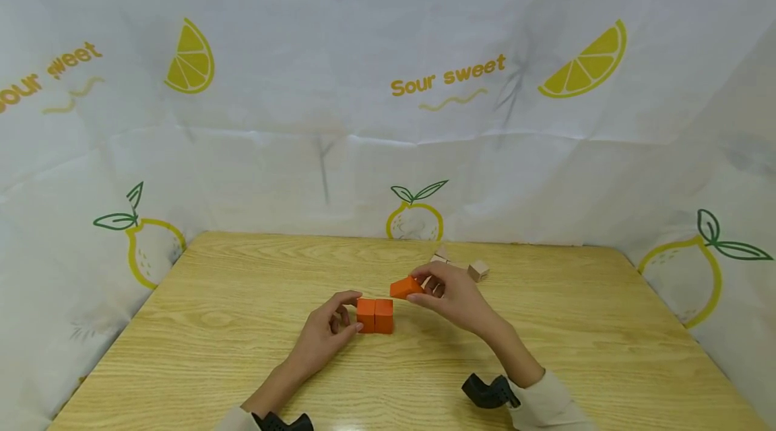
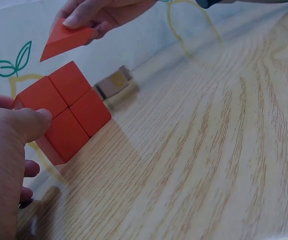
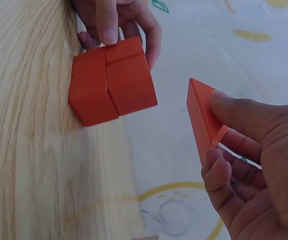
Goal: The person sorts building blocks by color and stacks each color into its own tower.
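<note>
Orange cubes [image 1: 374, 316] stand on the table in a two-by-two stack. At the stack's left side my left hand [image 1: 320, 332] pinches the upper left cube [image 2: 42, 98] between thumb and fingers. My right hand [image 1: 457, 297] holds an orange triangular block [image 1: 405, 287] in the air, above and to the right of the stack. In the right wrist view the thumb lies on one face of this triangular block [image 3: 200, 120] and the fingers are behind it. A gap separates it from the cubes.
Several plain wooden blocks lie behind my right hand, among them a cube-like one [image 1: 478, 271] and a pointed one [image 1: 441, 253]. The wooden table [image 1: 200, 337] ends at a white lemon-print cloth [image 1: 291, 168] hanging behind it.
</note>
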Action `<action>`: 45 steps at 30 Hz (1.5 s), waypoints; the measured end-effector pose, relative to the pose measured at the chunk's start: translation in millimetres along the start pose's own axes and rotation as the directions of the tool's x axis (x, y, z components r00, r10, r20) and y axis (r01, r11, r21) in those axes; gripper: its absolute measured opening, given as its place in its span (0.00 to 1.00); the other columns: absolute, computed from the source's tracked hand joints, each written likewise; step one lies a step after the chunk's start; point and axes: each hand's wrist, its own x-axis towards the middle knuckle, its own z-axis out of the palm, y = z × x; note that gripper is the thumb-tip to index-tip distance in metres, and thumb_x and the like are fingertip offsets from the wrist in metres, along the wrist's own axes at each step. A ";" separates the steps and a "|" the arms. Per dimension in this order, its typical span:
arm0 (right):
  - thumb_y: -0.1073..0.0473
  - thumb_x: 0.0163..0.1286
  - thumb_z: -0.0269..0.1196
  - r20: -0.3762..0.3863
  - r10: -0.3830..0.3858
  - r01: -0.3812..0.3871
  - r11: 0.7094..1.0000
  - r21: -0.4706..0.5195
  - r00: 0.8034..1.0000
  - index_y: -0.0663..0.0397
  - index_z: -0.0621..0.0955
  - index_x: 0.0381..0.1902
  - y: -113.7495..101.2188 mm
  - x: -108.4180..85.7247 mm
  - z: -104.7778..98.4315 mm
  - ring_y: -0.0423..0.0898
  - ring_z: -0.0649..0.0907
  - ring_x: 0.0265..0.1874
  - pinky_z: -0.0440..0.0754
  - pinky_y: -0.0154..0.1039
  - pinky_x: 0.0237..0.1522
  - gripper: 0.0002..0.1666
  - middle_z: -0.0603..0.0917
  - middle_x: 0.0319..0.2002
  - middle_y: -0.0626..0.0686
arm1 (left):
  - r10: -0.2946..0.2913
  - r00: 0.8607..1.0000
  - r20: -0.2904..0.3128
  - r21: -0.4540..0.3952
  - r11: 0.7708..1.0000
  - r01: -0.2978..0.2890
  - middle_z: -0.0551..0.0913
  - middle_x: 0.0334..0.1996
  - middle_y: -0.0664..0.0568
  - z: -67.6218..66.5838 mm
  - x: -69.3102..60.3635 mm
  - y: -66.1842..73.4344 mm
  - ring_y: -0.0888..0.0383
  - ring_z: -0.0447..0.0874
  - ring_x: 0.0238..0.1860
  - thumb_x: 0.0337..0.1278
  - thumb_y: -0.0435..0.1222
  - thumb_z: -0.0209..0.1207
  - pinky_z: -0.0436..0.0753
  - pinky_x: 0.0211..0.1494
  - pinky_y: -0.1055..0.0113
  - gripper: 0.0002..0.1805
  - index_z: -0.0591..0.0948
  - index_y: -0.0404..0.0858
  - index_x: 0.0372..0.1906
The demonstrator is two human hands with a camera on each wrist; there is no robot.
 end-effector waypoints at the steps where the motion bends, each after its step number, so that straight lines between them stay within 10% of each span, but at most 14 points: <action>1: 0.51 0.62 0.68 0.003 -0.005 0.005 1.000 -0.001 1.000 0.53 0.82 0.48 -1.4 1.2 1.5 0.39 0.78 0.28 0.78 0.35 0.31 0.19 0.81 0.37 0.45 | 0.004 1.000 0.001 -0.003 1.000 -0.004 0.78 0.43 0.49 -1.0 0.2 2.0 0.60 0.65 0.19 0.55 0.25 0.63 0.68 0.21 0.69 0.25 0.75 0.39 0.58; 33: 0.52 0.60 0.69 0.085 -0.040 0.042 0.999 -0.028 0.996 0.52 0.81 0.47 -18.8 16.4 43.6 0.38 0.76 0.29 0.77 0.33 0.31 0.19 0.78 0.36 0.43 | 0.011 0.999 -0.035 0.021 1.000 -0.010 0.80 0.43 0.47 -2.5 1.6 5.2 0.56 0.70 0.25 0.56 0.26 0.63 0.70 0.23 0.69 0.23 0.75 0.33 0.58; 45: 0.55 0.58 0.71 0.083 -0.072 0.075 0.997 -0.033 0.994 0.53 0.80 0.47 -19.1 17.0 45.3 0.39 0.77 0.28 0.78 0.34 0.31 0.19 0.79 0.37 0.45 | 0.017 0.999 -0.041 0.046 0.999 -0.015 0.79 0.44 0.59 3.5 -0.4 -31.0 0.62 0.70 0.26 0.58 0.35 0.64 0.70 0.24 0.71 0.23 0.76 0.40 0.59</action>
